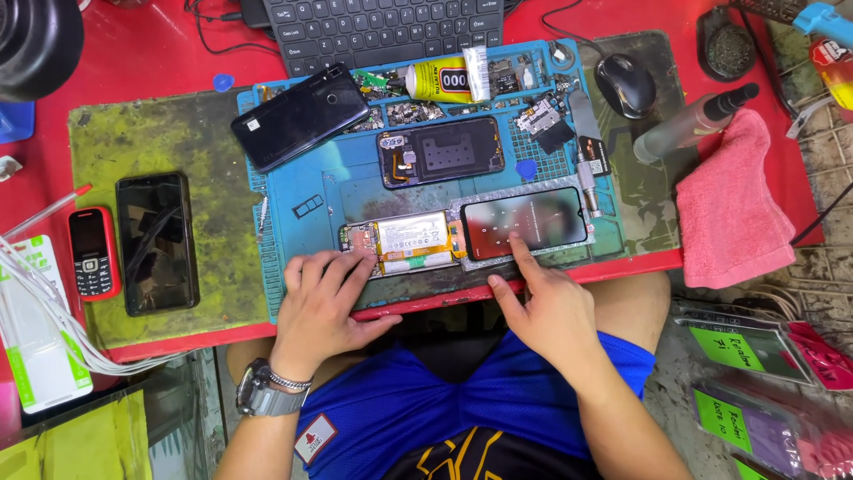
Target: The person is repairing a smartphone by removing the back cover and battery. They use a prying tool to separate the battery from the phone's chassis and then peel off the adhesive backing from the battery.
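An opened phone body [406,242] with its battery showing lies on the blue work mat [306,191], joined to a lit phone screen [526,222] at its right. My left hand [322,307] rests flat on the mat's front edge, fingertips touching the left end of the opened phone. My right hand [538,307] has its index finger stretched out and pressing the lower left of the lit screen. Neither hand holds anything.
A black back cover [300,116], a phone frame [442,152], a glue tube [437,81], small parts and a metal tool [586,169] lie on the mat. A dark phone [157,242] and red keypad phone [92,252] lie left. Keyboard [382,27], mouse [625,85], spray bottle [693,124], pink towel [733,204].
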